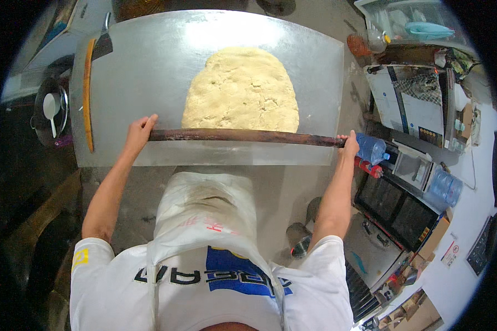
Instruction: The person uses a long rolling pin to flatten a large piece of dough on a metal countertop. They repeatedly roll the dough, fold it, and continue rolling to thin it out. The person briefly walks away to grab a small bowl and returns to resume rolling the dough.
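A long dark wooden rolling pin (240, 135) lies crosswise along the near edge of a thick sheet of pale yellow dough (242, 93). My left hand (140, 131) grips the pin's left end, thumb pointing away from me. Around its right end my right hand (348, 142) is closed, near the corner of the metal-topped table (132, 91). The dough has a rounded far side and a cracked, uneven surface. Its near edge is partly hidden by the pin.
On the table's left side lie a wooden strip (88, 95) and a scraper (103, 43). A white ladle (51, 108) rests in a dark pan beyond that edge. At right are a blue plastic water bottle (370, 149), a red bottle (368, 167) and a black-topped cabinet (397, 202).
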`<state>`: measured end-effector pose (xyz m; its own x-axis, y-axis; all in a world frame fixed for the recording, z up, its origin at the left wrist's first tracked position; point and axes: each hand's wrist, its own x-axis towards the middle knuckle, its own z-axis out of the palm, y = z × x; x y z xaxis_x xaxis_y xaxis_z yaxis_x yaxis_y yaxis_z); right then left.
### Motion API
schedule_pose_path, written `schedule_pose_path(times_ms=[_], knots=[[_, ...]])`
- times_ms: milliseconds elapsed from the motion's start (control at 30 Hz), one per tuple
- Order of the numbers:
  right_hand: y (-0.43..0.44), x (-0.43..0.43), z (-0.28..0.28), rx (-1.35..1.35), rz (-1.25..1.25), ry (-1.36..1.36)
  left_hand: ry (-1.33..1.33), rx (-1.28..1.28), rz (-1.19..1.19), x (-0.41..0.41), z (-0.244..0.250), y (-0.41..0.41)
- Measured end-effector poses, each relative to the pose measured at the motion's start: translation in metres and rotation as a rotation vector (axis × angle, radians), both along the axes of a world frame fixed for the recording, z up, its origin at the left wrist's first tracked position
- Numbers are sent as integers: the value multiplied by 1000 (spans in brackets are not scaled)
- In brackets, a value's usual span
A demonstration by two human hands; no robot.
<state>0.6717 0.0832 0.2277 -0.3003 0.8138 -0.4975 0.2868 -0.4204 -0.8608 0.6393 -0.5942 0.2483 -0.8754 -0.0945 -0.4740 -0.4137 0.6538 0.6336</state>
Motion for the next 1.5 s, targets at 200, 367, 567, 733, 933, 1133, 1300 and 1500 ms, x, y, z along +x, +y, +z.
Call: schedule_pose_path(times_ms=[200,367,567,733,933,1133,1300,1500], knots=[[-20,-5,-41,428,153,-808,97,-384,168,-21,-39,22],[-23,-6,-53,349,218,-886,34,-452,188,-17,-49,28],[-15,-9,-54,604,297,-789,137,-488,231,-28,-54,21],[-10,5,-16,393,289,-438,158,-423,447,3,-41,9],[-33,8,-24,616,282,-693,43,-588,349,9,-65,19],[-34,10,-40,572,402,-873,-95,-681,334,5,-64,25],[-18,8,-56,566,383,-781,11,-621,327,-8,-68,21],[-2,7,-8,463,423,-445,26,-465,399,-12,-35,21]])
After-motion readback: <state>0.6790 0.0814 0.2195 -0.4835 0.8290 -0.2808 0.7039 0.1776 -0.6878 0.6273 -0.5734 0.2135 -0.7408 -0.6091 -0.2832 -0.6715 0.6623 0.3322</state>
